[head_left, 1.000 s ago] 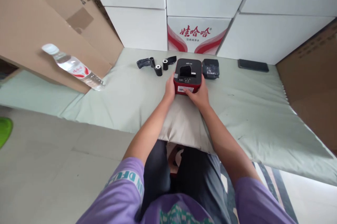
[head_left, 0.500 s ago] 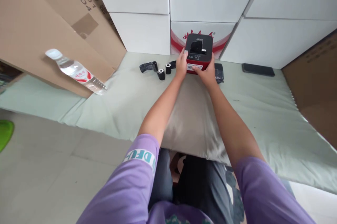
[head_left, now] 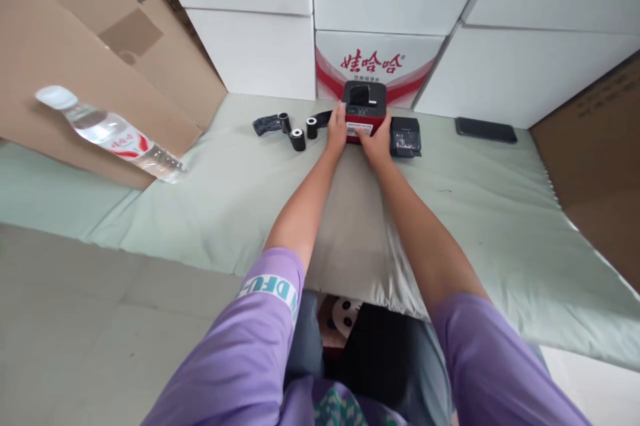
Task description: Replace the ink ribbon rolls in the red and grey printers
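Observation:
A small red box (head_left: 370, 121) with a black top and a white label is gripped from both sides, over the far part of the cloth-covered surface. My left hand (head_left: 337, 127) is closed on its left side. My right hand (head_left: 378, 145) holds the right side, thumb on the front near the label. Left of the box stand small black rolls with pale cores, one roll (head_left: 298, 140) nearest me and another roll (head_left: 312, 128) behind it. A black tube-like roll (head_left: 285, 123) is beside a crumpled black wrapper (head_left: 266, 125). A black plastic-wrapped packet (head_left: 406, 138) lies by my right hand.
A black phone-like slab (head_left: 486, 130) lies at the far right. A water bottle (head_left: 120, 137) leans at the left, by a brown carton (head_left: 100, 73). White boxes (head_left: 255, 56) are stacked along the back; another brown carton (head_left: 595, 146) stands right. The pale green cloth (head_left: 225, 179) drapes over the front edge.
Both hands have lowered the red box toward the cloth, away from the camera. More of the lettering on the white carton and of the black packet shows. My view has shifted slightly right.

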The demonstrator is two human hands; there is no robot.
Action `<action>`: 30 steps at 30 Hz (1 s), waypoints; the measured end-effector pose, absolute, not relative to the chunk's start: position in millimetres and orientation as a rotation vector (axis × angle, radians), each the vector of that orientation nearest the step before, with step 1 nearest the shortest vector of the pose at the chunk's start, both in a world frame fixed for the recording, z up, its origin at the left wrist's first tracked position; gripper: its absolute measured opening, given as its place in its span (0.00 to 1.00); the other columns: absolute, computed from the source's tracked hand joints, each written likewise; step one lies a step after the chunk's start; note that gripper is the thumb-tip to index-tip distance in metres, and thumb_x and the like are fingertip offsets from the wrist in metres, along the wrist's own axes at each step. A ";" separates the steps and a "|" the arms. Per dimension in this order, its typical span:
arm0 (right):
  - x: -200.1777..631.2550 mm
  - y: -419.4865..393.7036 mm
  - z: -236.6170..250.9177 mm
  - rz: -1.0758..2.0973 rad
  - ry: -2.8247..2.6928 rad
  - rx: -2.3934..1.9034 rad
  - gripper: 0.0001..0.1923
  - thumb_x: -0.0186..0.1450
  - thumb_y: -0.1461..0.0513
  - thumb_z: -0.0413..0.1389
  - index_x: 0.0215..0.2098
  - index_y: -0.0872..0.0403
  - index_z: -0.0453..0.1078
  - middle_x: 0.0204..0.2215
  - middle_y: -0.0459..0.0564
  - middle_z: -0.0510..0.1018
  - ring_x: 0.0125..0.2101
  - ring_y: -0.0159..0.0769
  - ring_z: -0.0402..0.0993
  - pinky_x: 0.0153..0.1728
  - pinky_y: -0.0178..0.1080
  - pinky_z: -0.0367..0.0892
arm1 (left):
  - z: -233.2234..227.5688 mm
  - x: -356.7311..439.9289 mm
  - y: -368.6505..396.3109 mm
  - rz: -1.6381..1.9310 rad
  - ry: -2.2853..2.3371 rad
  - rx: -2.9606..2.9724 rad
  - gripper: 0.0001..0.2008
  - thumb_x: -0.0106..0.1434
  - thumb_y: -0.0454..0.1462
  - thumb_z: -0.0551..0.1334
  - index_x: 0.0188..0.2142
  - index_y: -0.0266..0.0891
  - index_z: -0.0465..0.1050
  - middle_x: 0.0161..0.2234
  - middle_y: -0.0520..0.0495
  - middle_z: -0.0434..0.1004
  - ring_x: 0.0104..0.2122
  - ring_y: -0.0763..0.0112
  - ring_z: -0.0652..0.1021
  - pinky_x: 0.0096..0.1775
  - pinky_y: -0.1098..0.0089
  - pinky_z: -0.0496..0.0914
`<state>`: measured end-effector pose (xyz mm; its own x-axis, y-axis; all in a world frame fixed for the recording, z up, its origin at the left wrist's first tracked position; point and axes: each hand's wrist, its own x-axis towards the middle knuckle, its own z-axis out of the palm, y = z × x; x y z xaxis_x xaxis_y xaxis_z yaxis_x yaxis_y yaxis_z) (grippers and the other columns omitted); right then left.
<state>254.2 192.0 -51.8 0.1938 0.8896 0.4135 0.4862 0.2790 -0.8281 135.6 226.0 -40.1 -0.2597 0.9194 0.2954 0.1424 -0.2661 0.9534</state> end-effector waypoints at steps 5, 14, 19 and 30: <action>275.8 120.9 -33.7 0.024 -1.529 -1.452 0.44 0.66 0.56 0.50 0.77 0.56 0.42 0.77 0.65 0.53 0.79 0.52 0.46 0.77 0.62 0.48 | -34.2 139.5 151.4 1.643 1.529 1.426 0.32 0.69 0.38 0.67 0.67 0.30 0.59 0.71 0.26 0.60 0.74 0.56 0.62 0.75 0.58 0.55; 323.5 95.9 -40.5 0.170 -1.297 -1.897 0.68 0.51 0.46 0.67 0.79 0.59 0.39 0.65 0.74 0.71 0.63 0.71 0.70 0.66 0.77 0.55 | -48.9 141.3 44.5 1.403 1.403 1.635 0.21 0.67 0.33 0.62 0.59 0.42 0.66 0.59 0.37 0.72 0.56 0.59 0.77 0.62 0.56 0.71; 310.8 121.6 -41.3 0.178 -1.183 -1.855 0.63 0.53 0.43 0.66 0.78 0.55 0.45 0.62 0.71 0.70 0.62 0.67 0.71 0.66 0.74 0.57 | -53.0 128.2 63.0 1.366 1.399 1.561 0.17 0.68 0.34 0.62 0.55 0.41 0.69 0.52 0.41 0.78 0.43 0.67 0.79 0.50 0.64 0.73; 320.1 63.7 -36.5 0.138 -1.356 -1.775 0.64 0.48 0.51 0.70 0.75 0.64 0.50 0.63 0.72 0.65 0.66 0.69 0.62 0.68 0.66 0.60 | -47.4 120.6 64.1 1.328 1.349 1.558 0.12 0.73 0.37 0.61 0.54 0.39 0.72 0.49 0.39 0.85 0.49 0.60 0.83 0.52 0.60 0.75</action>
<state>320.1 63.7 -36.5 0.3998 0.8262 0.3968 0.7296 -0.0249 -0.6834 120.6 64.1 -47.4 -0.0562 0.9640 0.2598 0.2750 -0.2352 0.9322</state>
